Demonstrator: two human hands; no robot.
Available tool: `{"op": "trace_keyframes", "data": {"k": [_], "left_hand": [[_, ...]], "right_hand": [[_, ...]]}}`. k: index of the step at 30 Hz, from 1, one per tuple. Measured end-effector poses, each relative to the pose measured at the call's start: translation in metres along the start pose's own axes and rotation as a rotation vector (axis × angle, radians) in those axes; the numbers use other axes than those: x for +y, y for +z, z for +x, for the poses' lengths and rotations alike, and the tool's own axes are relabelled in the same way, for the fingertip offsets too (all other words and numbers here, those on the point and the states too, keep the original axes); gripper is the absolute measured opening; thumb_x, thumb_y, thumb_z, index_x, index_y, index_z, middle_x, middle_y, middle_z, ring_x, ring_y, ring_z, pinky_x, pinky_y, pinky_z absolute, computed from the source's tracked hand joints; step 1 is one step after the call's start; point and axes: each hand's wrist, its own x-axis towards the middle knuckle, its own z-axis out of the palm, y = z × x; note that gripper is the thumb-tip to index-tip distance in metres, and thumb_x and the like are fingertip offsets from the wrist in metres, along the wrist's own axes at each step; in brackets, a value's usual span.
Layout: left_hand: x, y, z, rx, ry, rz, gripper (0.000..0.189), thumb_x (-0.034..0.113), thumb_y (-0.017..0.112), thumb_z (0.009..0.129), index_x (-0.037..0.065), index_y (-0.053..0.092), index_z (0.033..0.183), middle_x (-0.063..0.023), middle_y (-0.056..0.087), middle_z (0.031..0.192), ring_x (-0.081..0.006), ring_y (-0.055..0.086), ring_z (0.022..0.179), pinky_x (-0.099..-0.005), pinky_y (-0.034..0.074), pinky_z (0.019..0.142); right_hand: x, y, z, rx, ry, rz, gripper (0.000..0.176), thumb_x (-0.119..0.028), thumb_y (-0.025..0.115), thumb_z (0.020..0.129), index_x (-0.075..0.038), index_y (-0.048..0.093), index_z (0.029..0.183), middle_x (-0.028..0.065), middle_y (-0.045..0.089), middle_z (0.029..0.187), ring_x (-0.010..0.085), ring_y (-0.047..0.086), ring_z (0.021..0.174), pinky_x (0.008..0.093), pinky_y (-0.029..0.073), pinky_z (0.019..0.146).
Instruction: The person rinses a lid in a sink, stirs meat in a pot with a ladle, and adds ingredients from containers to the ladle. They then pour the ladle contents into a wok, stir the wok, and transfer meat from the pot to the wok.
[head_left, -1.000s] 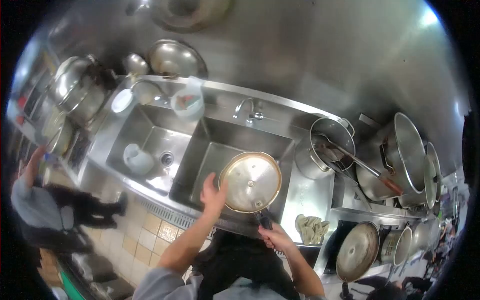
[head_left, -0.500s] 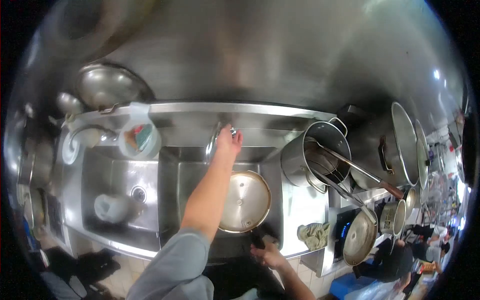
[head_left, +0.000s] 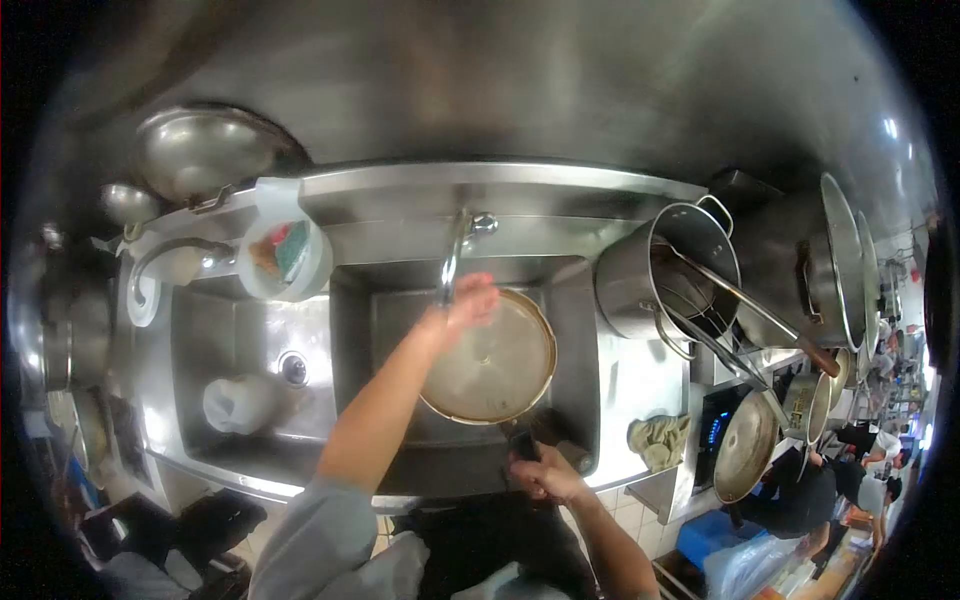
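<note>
A round frying pan [head_left: 500, 365] is held level over the right sink basin [head_left: 390, 440]. My right hand [head_left: 543, 474] is wrapped round its dark handle [head_left: 520, 437] at the basin's front edge. My left hand [head_left: 466, 302], a little blurred, is over the left far part of the pan with its fingers stretched out and nothing in them. Just beyond that hand is the metal faucet [head_left: 452, 258], its spout pointing towards the pan. The faucet's knob [head_left: 484, 223] stands free of my hand. Whether water runs is hard to make out.
A white tub [head_left: 315, 262] with scrubbing pads hangs behind the left basin, where a white jug-like container [head_left: 240, 404] lies. To the right stand a tall stockpot [head_left: 625, 285] holding long-handled tools, a crumpled cloth [head_left: 659, 441] and another frying pan [head_left: 745, 450]. People are at far right.
My left hand has come off the faucet knob and moved nearer, over the pan. My right hand keeps its grip on the pan's handle. The view has shifted slightly.
</note>
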Motion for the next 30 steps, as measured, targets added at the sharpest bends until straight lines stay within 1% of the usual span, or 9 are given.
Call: {"op": "trace_keyframes", "data": {"k": [5, 8, 10, 14, 20, 25, 27, 28, 30], "left_hand": [[0.003, -0.013, -0.063, 0.009, 0.078, 0.273, 0.057, 0.03, 0.071, 0.095, -0.004, 0.054, 0.137, -0.0178, 0.065, 0.129, -0.0336, 0.065, 0.116, -0.0493, 0.054, 0.097], [0.019, -0.014, -0.084, 0.113, 0.011, 1.007, 0.063, 0.038, 0.064, 0.098, -0.003, 0.05, 0.142, -0.0251, 0.054, 0.143, -0.0386, 0.055, 0.13, -0.0521, 0.047, 0.106], [-0.023, -0.037, -0.068, 0.494, 0.35, 1.737, 0.071, 0.048, 0.052, 0.101, -0.001, 0.041, 0.15, -0.0304, 0.034, 0.157, -0.0437, 0.036, 0.145, -0.055, 0.033, 0.117], [-0.056, -0.02, -0.06, 0.664, 0.489, 1.71, 0.067, 0.044, 0.05, 0.1, 0.0, 0.039, 0.149, -0.0345, 0.032, 0.154, -0.0477, 0.032, 0.144, -0.0567, 0.023, 0.12], [-0.017, 0.016, -0.1, -0.52, 0.237, 1.526, 0.063, 0.039, 0.035, 0.107, -0.001, 0.029, 0.155, -0.0235, 0.015, 0.166, -0.0427, 0.021, 0.152, -0.0595, 0.022, 0.122], [-0.028, 0.038, -0.098, -0.08, 0.683, 1.81, 0.054, 0.031, 0.047, 0.103, -0.005, 0.042, 0.143, -0.0272, 0.037, 0.151, -0.0445, 0.036, 0.139, -0.0614, 0.03, 0.114], [-0.034, 0.04, -0.1, -0.444, 0.785, 1.542, 0.05, 0.028, 0.043, 0.105, -0.005, 0.042, 0.142, -0.0277, 0.037, 0.151, -0.0452, 0.036, 0.138, -0.0643, 0.029, 0.112], [-0.029, 0.038, -0.098, -0.707, 0.558, 1.776, 0.067, 0.045, 0.025, 0.11, -0.003, 0.027, 0.156, -0.026, 0.019, 0.165, -0.0388, 0.02, 0.153, -0.0498, 0.019, 0.125], [-0.011, 0.04, -0.133, -0.727, 0.415, 1.636, 0.065, 0.044, 0.026, 0.11, -0.002, 0.027, 0.157, -0.0248, 0.02, 0.165, -0.0375, 0.02, 0.153, -0.0477, 0.02, 0.125]], "right_hand": [[0.011, 0.004, 0.018, -0.162, -0.003, -0.005, 0.021, -0.01, 0.066, 0.092, -0.005, 0.053, 0.108, -0.001, 0.046, 0.064, 0.0079, 0.041, 0.046, 0.025, 0.029, 0.041], [0.005, 0.017, 0.013, -0.132, -0.023, -0.09, 0.023, -0.015, 0.068, 0.091, -0.003, 0.054, 0.105, -0.0026, 0.046, 0.061, 0.0079, 0.04, 0.046, 0.0266, 0.03, 0.041], [0.006, 0.02, 0.012, -0.144, -0.027, -0.236, 0.023, -0.016, 0.067, 0.091, -0.003, 0.055, 0.106, -0.0021, 0.048, 0.064, 0.008, 0.042, 0.047, 0.0271, 0.03, 0.041], [0.001, 0.035, 0.01, -0.162, -0.044, -0.308, 0.024, -0.019, 0.067, 0.092, -0.004, 0.055, 0.106, -0.0018, 0.049, 0.065, 0.0079, 0.043, 0.048, 0.0274, 0.031, 0.041], [-0.003, 0.035, -0.003, -0.137, -0.079, -0.125, 0.021, -0.012, 0.064, 0.096, -0.004, 0.051, 0.11, -0.0014, 0.046, 0.066, 0.0073, 0.041, 0.047, 0.0265, 0.03, 0.042], [-0.013, 0.048, -0.005, -0.14, -0.143, -0.082, 0.021, -0.015, 0.066, 0.093, -0.006, 0.051, 0.104, -0.0016, 0.047, 0.061, 0.0082, 0.041, 0.045, 0.0268, 0.031, 0.042], [-0.014, 0.046, -0.01, -0.129, -0.153, -0.095, 0.021, -0.013, 0.066, 0.093, -0.005, 0.051, 0.106, -0.0019, 0.046, 0.061, 0.0081, 0.04, 0.045, 0.0265, 0.03, 0.042], [-0.012, 0.045, -0.013, -0.088, -0.183, -0.108, 0.022, -0.013, 0.066, 0.093, -0.004, 0.051, 0.108, -0.0019, 0.046, 0.062, 0.0081, 0.041, 0.045, 0.0262, 0.03, 0.041], [-0.008, 0.037, -0.018, -0.043, -0.209, -0.115, 0.023, -0.012, 0.066, 0.093, -0.004, 0.051, 0.109, -0.0019, 0.047, 0.063, 0.0081, 0.041, 0.046, 0.0259, 0.03, 0.041]]}}
